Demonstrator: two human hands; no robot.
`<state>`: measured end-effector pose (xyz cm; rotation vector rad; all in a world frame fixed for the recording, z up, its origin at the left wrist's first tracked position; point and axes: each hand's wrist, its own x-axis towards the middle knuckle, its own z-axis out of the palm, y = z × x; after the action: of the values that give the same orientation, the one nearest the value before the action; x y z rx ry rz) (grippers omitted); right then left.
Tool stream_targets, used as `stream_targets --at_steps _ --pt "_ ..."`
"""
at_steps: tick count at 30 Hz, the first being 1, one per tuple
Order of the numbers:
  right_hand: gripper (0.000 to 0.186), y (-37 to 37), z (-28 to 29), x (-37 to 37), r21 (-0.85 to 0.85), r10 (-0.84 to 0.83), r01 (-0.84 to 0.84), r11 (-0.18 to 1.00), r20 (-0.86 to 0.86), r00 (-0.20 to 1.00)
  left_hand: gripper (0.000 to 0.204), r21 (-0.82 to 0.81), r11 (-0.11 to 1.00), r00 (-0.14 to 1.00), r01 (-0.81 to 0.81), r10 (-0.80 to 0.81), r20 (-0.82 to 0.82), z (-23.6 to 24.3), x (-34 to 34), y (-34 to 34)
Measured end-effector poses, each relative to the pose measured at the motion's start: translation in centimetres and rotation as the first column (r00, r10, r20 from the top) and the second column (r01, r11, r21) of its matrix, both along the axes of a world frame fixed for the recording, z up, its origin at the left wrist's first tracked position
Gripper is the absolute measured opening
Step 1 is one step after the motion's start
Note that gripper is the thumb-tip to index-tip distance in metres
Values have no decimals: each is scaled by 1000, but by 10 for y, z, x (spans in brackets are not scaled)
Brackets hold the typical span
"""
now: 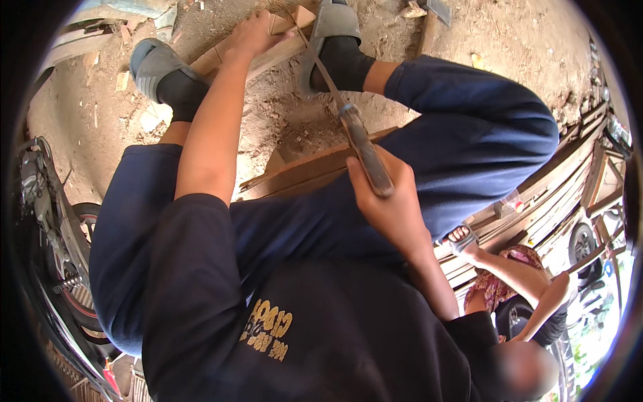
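A pale length of wood (278,56) lies on the ground between my sandalled feet. My left hand (249,35) presses down on it, its thumb along the top and its fingers over the far side. My right hand (392,201) is closed round the dark straight handle of a long narrow-bladed hand tool (362,141). The blade slants away to the wood's right end, just right of my left hand, and meets or crosses it there. Seen nearly edge-on, it does not show whether it is a saw or a knife.
My right sandal (337,21) stands beside the wood's right end, my left sandal (155,65) near its other end. Below my legs lies a wooden plank (295,175). Wood scraps litter the dirt floor. A motorcycle (67,268) stands at left; another person (522,288) sits at lower right.
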<state>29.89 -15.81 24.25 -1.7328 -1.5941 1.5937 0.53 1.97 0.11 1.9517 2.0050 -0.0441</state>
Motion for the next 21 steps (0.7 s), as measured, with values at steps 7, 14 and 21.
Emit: stream_targets --at_steps 7,14,21 --pt "15 13 -9 -10 52 -33 34 998 -24 999 82 19 1000 1000 20 -20 19 -8 -7 0" --pt "12 -6 29 16 -25 -89 89 996 0 996 77 59 994 994 93 -89 -69 -1 -2 -2" --pt "10 -3 23 11 -39 -17 16 999 -21 1000 73 98 992 995 77 -71 -65 -5 0 -2"
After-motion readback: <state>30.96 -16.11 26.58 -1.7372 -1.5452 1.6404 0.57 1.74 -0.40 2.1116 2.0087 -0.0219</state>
